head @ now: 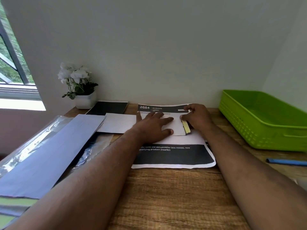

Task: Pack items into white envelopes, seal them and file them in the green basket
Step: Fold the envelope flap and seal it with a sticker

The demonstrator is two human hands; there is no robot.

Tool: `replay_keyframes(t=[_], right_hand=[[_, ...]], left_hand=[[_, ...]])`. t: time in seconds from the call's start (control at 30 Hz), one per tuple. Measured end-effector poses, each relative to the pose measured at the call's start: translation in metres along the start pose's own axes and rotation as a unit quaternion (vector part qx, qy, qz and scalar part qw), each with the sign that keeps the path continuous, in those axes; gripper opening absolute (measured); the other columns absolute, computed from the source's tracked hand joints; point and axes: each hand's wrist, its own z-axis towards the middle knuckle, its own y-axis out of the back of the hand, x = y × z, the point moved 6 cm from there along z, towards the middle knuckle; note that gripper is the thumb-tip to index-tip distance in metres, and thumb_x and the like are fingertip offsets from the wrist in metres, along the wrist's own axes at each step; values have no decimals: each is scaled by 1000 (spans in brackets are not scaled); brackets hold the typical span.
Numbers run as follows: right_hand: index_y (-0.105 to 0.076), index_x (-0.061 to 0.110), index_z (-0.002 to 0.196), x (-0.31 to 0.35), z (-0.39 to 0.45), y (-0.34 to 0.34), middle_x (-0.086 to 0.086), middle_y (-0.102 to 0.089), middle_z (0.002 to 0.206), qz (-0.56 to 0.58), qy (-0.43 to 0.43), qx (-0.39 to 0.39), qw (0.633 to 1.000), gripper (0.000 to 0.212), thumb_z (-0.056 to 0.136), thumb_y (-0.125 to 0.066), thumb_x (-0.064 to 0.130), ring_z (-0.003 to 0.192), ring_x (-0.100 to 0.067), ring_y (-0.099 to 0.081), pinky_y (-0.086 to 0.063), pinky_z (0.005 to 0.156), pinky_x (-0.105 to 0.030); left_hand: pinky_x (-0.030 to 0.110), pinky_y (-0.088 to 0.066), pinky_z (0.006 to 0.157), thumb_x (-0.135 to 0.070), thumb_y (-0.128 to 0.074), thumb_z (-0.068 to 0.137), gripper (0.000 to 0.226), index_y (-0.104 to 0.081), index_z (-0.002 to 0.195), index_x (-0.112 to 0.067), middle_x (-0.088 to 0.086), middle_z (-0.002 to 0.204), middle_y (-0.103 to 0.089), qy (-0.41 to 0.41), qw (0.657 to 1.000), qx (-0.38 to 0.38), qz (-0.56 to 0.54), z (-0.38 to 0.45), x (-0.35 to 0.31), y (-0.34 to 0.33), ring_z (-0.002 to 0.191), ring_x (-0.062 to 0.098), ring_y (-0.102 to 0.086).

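Observation:
A white envelope [177, 126] lies on a printed black-and-white sheet [174, 156] in the middle of the wooden desk. My left hand [153, 126] presses flat on it with fingers spread. My right hand [196, 117] rests at the envelope's right end, fingertips pinched at the flap, where a yellowish strip [186, 127] shows. The green basket [264, 120] stands at the right, and no contents show inside it. More white envelopes [118, 122] lie to the left of my left hand.
A clear plastic sleeve of bluish-white envelopes [49, 146] lies slanted at the left. A dark card [108, 107] and a white flowerpot [84, 100] stand at the back left by the wall. A blue pen-like object [285, 161] lies at the right, below the basket.

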Motion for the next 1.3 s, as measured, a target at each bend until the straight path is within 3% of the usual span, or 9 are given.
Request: replay_keyframes(t=[0.07, 0.13, 0.27, 0.4, 0.57, 0.77, 1.03, 1.2, 1.3], right_hand=[[-69, 13, 101, 14, -5, -1, -1, -60, 91, -96, 68, -17, 993, 30, 75, -80, 17, 83, -17, -59, -41, 71, -22], [-69, 11, 93, 22, -11, -3, -3, -64, 81, -95, 91, -11, 991, 14, 81, -73, 17, 70, -17, -62, -45, 63, -22], [-66, 6, 91, 17, -11, -8, -17, -69, 74, -21, 15, 66, 997, 12, 91, -55, 1, 50, -17, -61, -51, 45, -22], [-67, 1, 91, 17, -11, -7, -13, -70, 75, -22, 34, 150, 988, 12, 84, -62, -7, 62, -18, -64, -55, 57, -26], [-72, 14, 94, 27, -18, -6, 1, -71, 86, -195, 198, 187, 942, 34, 76, -60, -13, 71, 8, -60, -44, 67, -6], [-76, 28, 91, 11, -8, 2, 11, -71, 96, -229, 170, 123, 950, 12, 80, -75, 31, 90, -3, -59, -45, 80, -23], [-72, 41, 93, 7, -7, 1, 21, -67, 106, -253, 163, 155, 941, 28, 71, -73, 57, 109, -5, -56, -38, 104, -46], [-66, 42, 112, 1, -12, 2, 21, -60, 127, -255, 149, 177, 939, 47, 72, -65, 66, 124, -7, -49, -31, 110, -47], [-57, 36, 130, 2, -17, 3, 14, -50, 142, -284, 148, 218, 922, 51, 83, -63, 56, 132, -11, -42, -24, 109, -29]], left_hand=[[65, 9, 112, -64, -25, 95, 58, -10, 149, -50, -7, 163, -4, 2, 1000, 31, 2, 2, 0, -7, 150, 22, 3], [65, 6, 113, -65, -22, 95, 57, -9, 149, -51, -8, 163, -4, 6, 999, 51, -11, 2, 0, -10, 150, 22, 1], [66, 4, 113, -67, -18, 94, 58, -9, 149, -50, -10, 163, -1, 9, 998, 62, -24, 0, -1, -11, 150, 22, 3], [67, 4, 112, -65, -16, 96, 57, -7, 150, -48, -13, 162, 2, 10, 997, 74, -29, 2, 0, -12, 149, 23, 5], [66, 4, 112, -66, -20, 95, 58, -4, 149, -50, -16, 162, 2, 14, 996, 83, -23, 5, 1, -15, 149, 22, 5], [63, 4, 113, -68, -18, 94, 57, -3, 147, -54, -18, 161, 3, 12, 996, 84, -19, 7, 4, -17, 149, 20, 6], [63, 2, 113, -67, -17, 94, 58, -2, 148, -52, -17, 161, 3, 14, 996, 84, -5, 6, 3, -16, 149, 20, 4], [62, 3, 114, -67, -17, 94, 58, -2, 148, -52, -17, 161, 3, 19, 996, 82, -10, 4, 1, -16, 149, 19, 5], [62, 3, 114, -68, -17, 94, 58, -2, 148, -52, -17, 161, 3, 21, 996, 81, -11, 4, 2, -15, 149, 19, 5]])
